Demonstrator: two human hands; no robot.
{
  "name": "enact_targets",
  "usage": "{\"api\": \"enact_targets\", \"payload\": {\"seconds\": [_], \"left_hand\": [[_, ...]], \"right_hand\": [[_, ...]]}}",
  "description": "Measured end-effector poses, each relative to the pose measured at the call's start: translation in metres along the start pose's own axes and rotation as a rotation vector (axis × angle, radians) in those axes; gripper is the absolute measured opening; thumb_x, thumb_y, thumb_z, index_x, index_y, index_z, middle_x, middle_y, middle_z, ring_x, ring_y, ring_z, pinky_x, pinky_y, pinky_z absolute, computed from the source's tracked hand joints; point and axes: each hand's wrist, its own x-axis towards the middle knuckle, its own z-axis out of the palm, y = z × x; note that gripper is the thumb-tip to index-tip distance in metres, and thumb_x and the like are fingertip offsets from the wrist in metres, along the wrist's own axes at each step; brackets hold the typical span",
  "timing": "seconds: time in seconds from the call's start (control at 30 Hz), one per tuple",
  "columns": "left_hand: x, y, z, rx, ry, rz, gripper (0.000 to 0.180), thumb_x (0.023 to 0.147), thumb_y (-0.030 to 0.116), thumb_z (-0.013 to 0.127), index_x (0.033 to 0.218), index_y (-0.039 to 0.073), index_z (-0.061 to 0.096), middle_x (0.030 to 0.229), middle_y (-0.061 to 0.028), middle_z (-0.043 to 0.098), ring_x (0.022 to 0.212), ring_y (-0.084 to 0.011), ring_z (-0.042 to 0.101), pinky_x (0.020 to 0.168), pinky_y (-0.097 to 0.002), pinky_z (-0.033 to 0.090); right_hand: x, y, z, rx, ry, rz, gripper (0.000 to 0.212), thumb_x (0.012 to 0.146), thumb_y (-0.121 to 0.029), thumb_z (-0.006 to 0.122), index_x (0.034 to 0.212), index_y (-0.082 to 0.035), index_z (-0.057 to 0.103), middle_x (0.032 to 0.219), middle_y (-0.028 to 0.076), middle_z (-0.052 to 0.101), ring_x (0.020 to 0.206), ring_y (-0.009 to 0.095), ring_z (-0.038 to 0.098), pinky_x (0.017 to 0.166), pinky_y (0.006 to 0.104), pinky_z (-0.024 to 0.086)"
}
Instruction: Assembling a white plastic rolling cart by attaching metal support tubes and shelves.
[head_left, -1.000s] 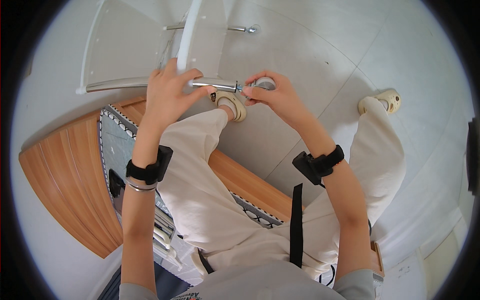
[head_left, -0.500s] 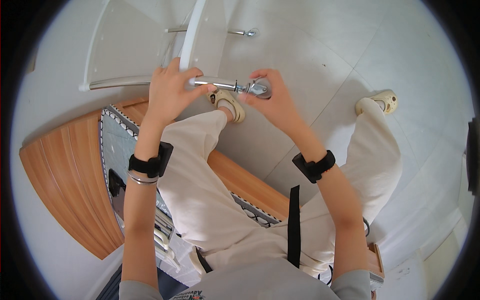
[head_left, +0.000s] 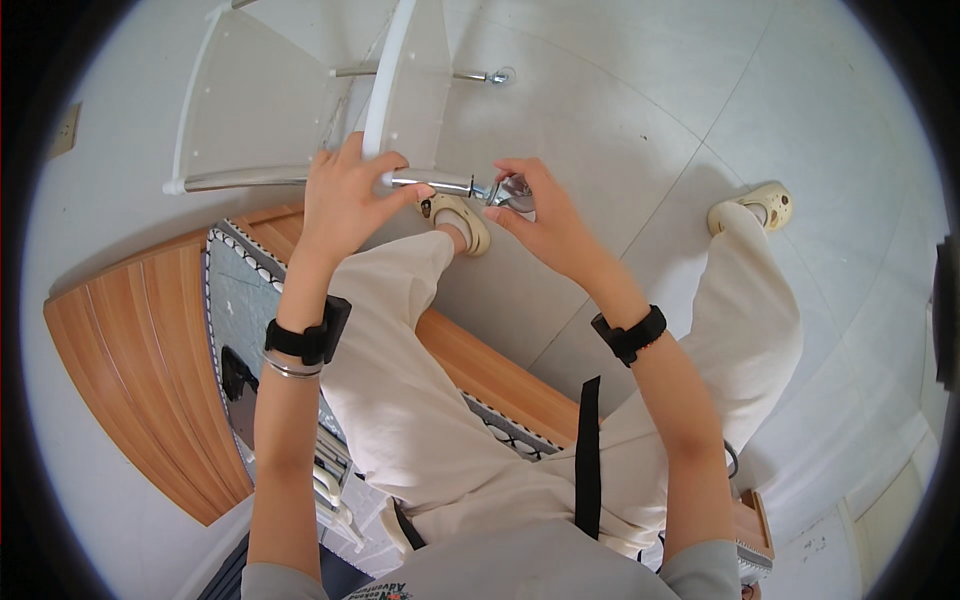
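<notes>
A rack with white-rimmed, pale panels (head_left: 265,120) and chrome tube legs lies tilted on its side at the upper left. My left hand (head_left: 345,200) grips the near leg at the end panel (head_left: 389,90), the thumb lying along the chrome tube (head_left: 435,182). At the tube's end sits a caster (head_left: 514,193) with a clear wheel and a metal fitting. My right hand (head_left: 556,222) has its thumb and fingers closed round the caster's wheel. Whether the caster's stem is fully in the tube I cannot tell. Farther off, another leg carries a second caster (head_left: 501,76).
A wooden bench (head_left: 140,370) with a grey patterned mat (head_left: 245,290) lies at the left and under me; a dark phone-like object (head_left: 238,372) rests on the mat. My feet, in cream clogs (head_left: 752,207), stand on grey floor tiles (head_left: 640,130). A wall socket (head_left: 66,131) is at the far left.
The rack's near leg and both hands have come slightly toward me. The fingers of my right hand have shifted around the caster's wheel, and the wheel has turned.
</notes>
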Motion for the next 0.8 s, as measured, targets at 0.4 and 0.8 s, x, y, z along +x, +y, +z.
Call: {"api": "enact_targets", "payload": {"seconds": [0.4,0.8], "left_hand": [[0.0,0.003,0.0,-0.013,-0.028,-0.022,0.033,0.065,0.041,0.066,0.08,0.012,0.063,0.081,-0.0069,0.051,0.067,-0.0231,0.05,0.066,-0.0328,0.035],[-0.001,0.002,0.002,0.004,-0.001,0.005,0.034,0.065,0.043,0.066,0.079,0.012,0.063,0.08,-0.0064,0.051,0.066,-0.0223,0.05,0.064,-0.0323,0.035]], "right_hand": [[-0.006,0.009,0.005,-0.248,0.044,-0.104,0.031,0.078,-0.013,0.059,0.102,-0.001,0.043,0.093,0.013,0.048,0.084,0.028,0.049,0.07,0.0331,0.042],[-0.009,0.004,0.01,-0.07,-0.037,0.073,0.031,0.084,-0.023,0.052,0.102,0.001,0.044,0.09,0.018,0.052,0.079,0.034,0.05,0.068,0.0374,0.041]]}}
